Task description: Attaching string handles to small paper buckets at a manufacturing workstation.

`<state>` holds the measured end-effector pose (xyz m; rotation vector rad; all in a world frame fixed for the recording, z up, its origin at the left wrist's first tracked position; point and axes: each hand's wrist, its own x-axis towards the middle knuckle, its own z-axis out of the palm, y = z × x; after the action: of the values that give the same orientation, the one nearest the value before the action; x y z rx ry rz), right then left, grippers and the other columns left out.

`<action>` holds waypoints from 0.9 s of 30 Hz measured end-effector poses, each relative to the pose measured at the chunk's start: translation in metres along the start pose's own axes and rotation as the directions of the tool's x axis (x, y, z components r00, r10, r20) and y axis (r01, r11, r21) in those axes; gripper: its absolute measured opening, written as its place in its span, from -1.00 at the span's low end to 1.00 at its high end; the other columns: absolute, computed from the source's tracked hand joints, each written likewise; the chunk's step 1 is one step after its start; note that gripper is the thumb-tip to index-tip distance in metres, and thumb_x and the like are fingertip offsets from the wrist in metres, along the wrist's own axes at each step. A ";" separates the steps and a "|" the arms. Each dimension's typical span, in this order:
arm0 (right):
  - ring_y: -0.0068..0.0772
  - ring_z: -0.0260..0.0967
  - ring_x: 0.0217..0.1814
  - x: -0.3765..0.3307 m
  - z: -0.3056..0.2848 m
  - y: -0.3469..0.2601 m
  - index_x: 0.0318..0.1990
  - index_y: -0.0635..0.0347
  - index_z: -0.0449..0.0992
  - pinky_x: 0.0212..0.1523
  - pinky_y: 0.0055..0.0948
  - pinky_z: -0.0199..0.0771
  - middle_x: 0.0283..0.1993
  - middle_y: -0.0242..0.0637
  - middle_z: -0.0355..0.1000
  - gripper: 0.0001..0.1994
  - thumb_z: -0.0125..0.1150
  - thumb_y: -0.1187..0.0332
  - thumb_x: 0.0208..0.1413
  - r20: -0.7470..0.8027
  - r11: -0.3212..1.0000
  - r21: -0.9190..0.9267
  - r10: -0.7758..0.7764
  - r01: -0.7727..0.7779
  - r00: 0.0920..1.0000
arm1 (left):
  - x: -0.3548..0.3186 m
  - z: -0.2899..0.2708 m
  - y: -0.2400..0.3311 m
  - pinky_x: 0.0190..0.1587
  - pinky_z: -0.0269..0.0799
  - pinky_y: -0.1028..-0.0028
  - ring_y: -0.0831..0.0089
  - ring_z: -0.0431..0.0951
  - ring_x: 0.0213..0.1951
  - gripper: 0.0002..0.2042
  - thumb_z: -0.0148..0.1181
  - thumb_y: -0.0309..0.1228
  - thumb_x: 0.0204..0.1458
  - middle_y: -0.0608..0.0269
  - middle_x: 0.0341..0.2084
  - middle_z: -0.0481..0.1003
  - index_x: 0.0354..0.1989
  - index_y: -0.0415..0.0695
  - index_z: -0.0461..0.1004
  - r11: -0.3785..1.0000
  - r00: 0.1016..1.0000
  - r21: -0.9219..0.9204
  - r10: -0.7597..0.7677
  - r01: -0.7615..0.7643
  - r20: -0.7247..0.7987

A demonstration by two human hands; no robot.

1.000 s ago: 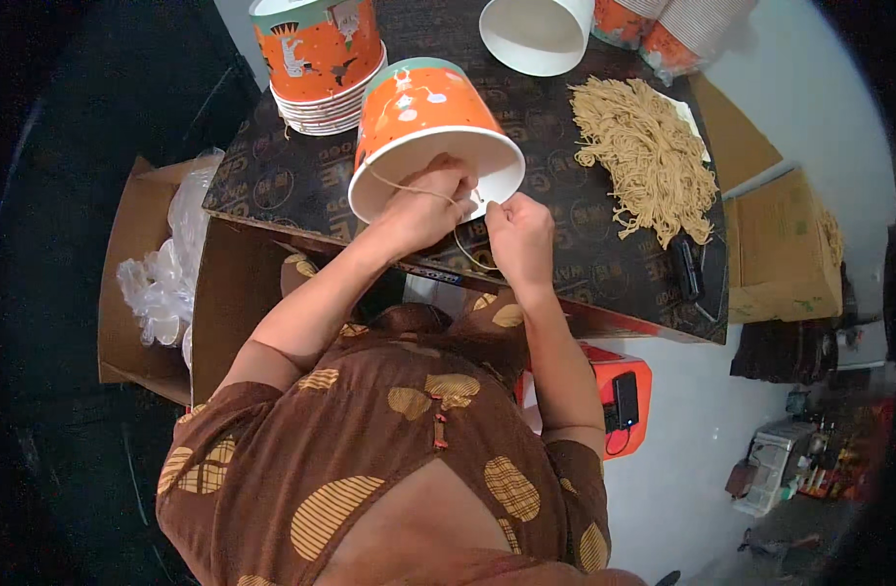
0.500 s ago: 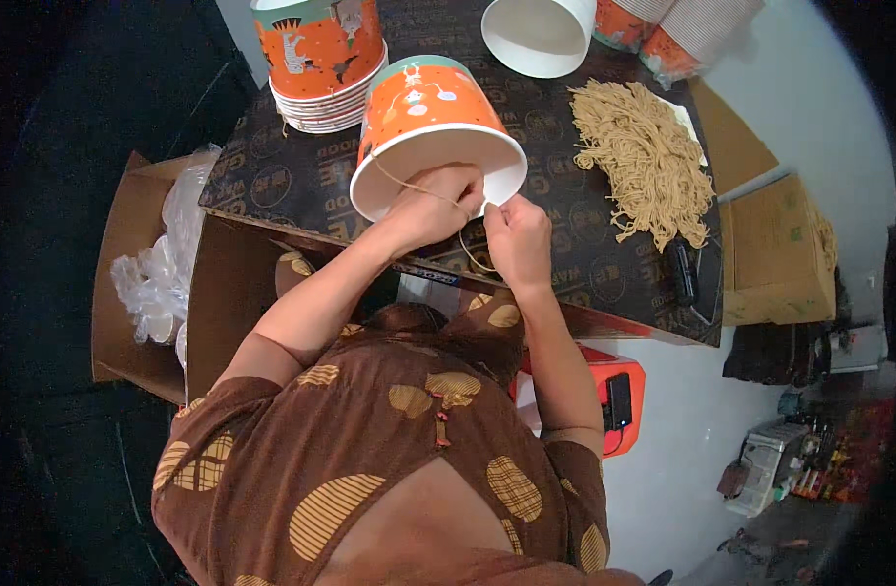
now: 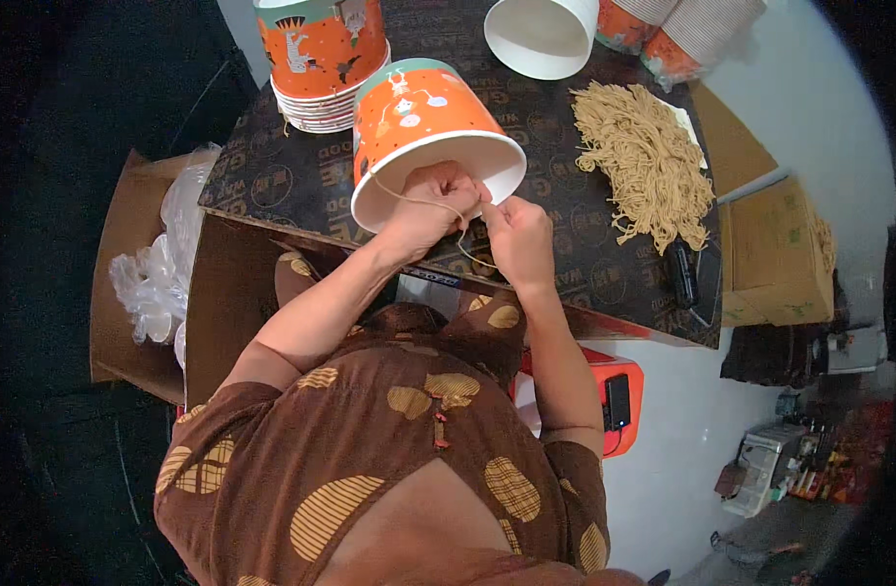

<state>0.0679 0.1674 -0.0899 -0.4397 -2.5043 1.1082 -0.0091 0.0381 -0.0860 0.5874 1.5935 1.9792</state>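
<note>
An orange paper bucket (image 3: 430,103) with a green band and white rim lies tipped on the dark table, its mouth facing me. Tan cord (image 3: 475,256) runs from the left side of the rim across my left wrist and hangs in a loop below my hands. My left hand (image 3: 440,200) reaches into the mouth with its fingers closed at the near rim, apparently on the cord. Just outside the same stretch of rim, my right hand (image 3: 519,239) pinches the cord between thumb and forefinger. The pinched cord end is mostly hidden by my fingers.
Nested orange buckets (image 3: 321,59) stand at back left, and a white-lined bucket (image 3: 541,39) lies behind. A heap of tan cords (image 3: 643,161) and a black object (image 3: 680,275) lie to the right. Cardboard boxes (image 3: 775,259) flank the table; a red stool (image 3: 625,435) stands below it.
The bucket has rolled slightly to the left, its printed figures shifting. My left fingers have turned a little within the mouth; my right hand stays almost in place.
</note>
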 end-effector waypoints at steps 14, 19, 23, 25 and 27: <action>0.01 0.40 -0.35 -0.028 -0.020 0.001 -0.42 0.26 0.43 -0.31 -0.09 0.33 -0.47 -0.08 0.40 -0.90 0.17 0.42 0.01 -0.086 0.960 -0.165 -0.241 0.225 0.967 | 0.008 0.005 -0.009 -0.52 0.39 0.60 0.65 0.38 -0.53 -0.90 0.08 -0.49 0.11 0.39 -0.56 0.37 -0.44 -0.23 0.39 0.959 0.996 0.279 -0.061 0.040 0.069; -0.02 0.42 -0.43 -0.027 -0.019 -0.006 -0.40 0.27 0.47 -0.37 -0.14 0.36 -0.50 -0.07 0.42 -0.89 0.16 0.40 0.05 -0.098 0.995 0.076 -0.055 0.063 0.994 | 0.006 0.001 -0.012 -0.47 0.38 0.61 0.68 0.38 -0.49 -0.97 0.12 -0.57 0.05 0.41 -0.55 0.38 -0.40 -0.24 0.41 0.929 0.987 0.357 0.043 -0.097 0.156; -0.05 0.44 -0.50 -0.020 -0.016 -0.006 -0.38 0.28 0.49 -0.42 -0.23 0.40 -0.51 -0.04 0.44 -0.87 0.16 0.38 0.07 -0.095 0.992 0.122 0.049 -0.037 0.994 | 0.007 0.000 -0.018 -0.45 0.37 0.61 0.70 0.38 -0.47 -0.97 0.14 -0.59 0.04 0.42 -0.54 0.39 -0.37 -0.26 0.43 0.921 0.980 0.376 0.029 -0.103 0.199; -0.07 0.45 -0.50 -0.020 -0.016 -0.011 -0.38 0.29 0.49 -0.41 -0.24 0.40 -0.52 -0.05 0.44 -0.86 0.15 0.38 0.08 -0.110 0.994 0.111 0.030 -0.017 0.993 | 0.007 0.001 -0.021 -0.44 0.36 0.52 0.59 0.43 -0.49 -0.91 0.17 -0.53 0.01 0.31 -0.59 0.43 -0.43 -0.31 0.42 0.890 0.976 0.415 0.121 -0.187 0.182; -0.08 0.46 -0.50 -0.022 -0.016 -0.016 -0.38 0.29 0.48 -0.41 -0.25 0.41 -0.52 -0.05 0.44 -0.86 0.15 0.38 0.08 -0.123 0.995 0.100 0.010 0.002 0.992 | 0.008 0.000 -0.025 -0.46 0.37 0.57 0.63 0.41 -0.49 -0.94 0.15 -0.55 0.04 0.36 -0.56 0.41 -0.38 -0.28 0.43 0.866 0.975 0.458 0.131 -0.202 0.181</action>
<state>0.0924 0.1580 -0.0729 -0.4708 -2.3311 1.1651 -0.0120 0.0479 -0.1107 1.0668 2.0025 1.6056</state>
